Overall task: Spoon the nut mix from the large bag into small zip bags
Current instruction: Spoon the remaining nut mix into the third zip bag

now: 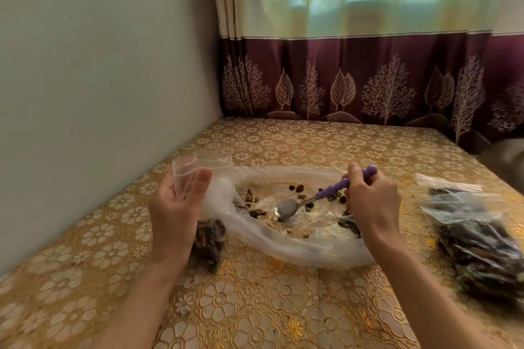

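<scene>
A person sits at a table covered in gold floral cloth. The large bag lies flat at its centre, mouth spread wide, only scattered nuts left inside. Their right hand curls around the purple handle of a spoon, its empty bowl lowered inside the bag, apparently to gather the remnants. Just left of the bag, their left hand pinches a small zip bag upright, its mouth open and nuts filling the bottom, seemingly ready for the next spoonful. Right of the large bag lie filled bags.
</scene>
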`<act>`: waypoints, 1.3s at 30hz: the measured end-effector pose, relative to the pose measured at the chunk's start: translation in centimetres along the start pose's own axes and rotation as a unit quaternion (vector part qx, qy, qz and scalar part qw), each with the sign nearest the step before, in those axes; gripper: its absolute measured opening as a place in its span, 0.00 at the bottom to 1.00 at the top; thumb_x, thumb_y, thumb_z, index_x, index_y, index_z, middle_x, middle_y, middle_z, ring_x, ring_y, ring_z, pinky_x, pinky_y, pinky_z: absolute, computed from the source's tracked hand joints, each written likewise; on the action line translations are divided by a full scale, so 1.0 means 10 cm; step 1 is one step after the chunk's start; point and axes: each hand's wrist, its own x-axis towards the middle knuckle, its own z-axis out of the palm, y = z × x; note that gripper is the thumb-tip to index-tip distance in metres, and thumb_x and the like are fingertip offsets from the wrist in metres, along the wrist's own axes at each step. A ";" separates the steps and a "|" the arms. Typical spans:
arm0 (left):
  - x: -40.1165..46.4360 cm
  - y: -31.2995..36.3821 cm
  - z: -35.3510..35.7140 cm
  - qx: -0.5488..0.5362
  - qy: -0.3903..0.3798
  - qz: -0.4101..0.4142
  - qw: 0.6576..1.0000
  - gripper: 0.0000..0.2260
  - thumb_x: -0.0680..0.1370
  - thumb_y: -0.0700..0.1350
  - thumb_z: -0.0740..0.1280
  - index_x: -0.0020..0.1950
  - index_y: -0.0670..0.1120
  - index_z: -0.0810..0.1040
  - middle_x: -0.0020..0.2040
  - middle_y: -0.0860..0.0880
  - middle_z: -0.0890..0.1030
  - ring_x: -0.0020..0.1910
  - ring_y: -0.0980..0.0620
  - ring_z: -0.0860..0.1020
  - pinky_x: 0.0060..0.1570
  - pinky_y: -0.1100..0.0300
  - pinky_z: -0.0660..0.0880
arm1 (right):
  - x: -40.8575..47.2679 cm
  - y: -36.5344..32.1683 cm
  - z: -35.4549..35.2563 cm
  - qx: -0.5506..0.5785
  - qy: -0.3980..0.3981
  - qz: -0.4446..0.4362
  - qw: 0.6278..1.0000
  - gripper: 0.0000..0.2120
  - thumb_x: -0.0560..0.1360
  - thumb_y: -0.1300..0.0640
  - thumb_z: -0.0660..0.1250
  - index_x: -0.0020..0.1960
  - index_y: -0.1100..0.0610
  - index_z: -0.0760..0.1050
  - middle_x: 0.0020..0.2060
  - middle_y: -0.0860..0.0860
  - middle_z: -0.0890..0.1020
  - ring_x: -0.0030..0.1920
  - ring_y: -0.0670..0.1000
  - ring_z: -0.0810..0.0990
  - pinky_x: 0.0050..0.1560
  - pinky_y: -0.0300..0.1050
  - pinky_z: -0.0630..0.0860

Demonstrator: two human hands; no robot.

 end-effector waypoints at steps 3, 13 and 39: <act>0.00 0.00 0.00 -0.005 0.001 0.000 1.000 0.14 0.67 0.56 0.68 0.51 0.54 0.76 0.41 0.60 0.83 0.36 0.64 0.79 0.34 0.74 0.73 | -0.01 0.01 0.00 0.013 -0.003 0.019 1.000 0.18 0.79 0.54 0.60 0.32 0.56 0.75 0.20 0.44 0.78 0.31 0.50 0.76 0.39 0.50 0.74; 0.00 0.02 0.01 0.004 -0.005 0.005 1.000 0.17 0.65 0.59 0.68 0.52 0.55 0.76 0.43 0.57 0.83 0.38 0.63 0.79 0.37 0.72 0.74 | -0.16 -0.05 0.09 0.063 -0.095 0.033 0.993 0.22 0.80 0.56 0.59 0.28 0.55 0.76 0.21 0.46 0.78 0.27 0.50 0.70 0.31 0.47 0.68; -0.02 0.04 0.01 0.027 -0.072 -0.013 0.997 0.31 0.59 0.72 0.68 0.55 0.57 0.75 0.48 0.58 0.82 0.45 0.59 0.81 0.45 0.66 0.78 | -0.21 -0.12 0.10 0.173 -0.154 0.230 0.945 0.16 0.80 0.59 0.60 0.37 0.63 0.77 0.23 0.51 0.80 0.24 0.45 0.75 0.23 0.35 0.70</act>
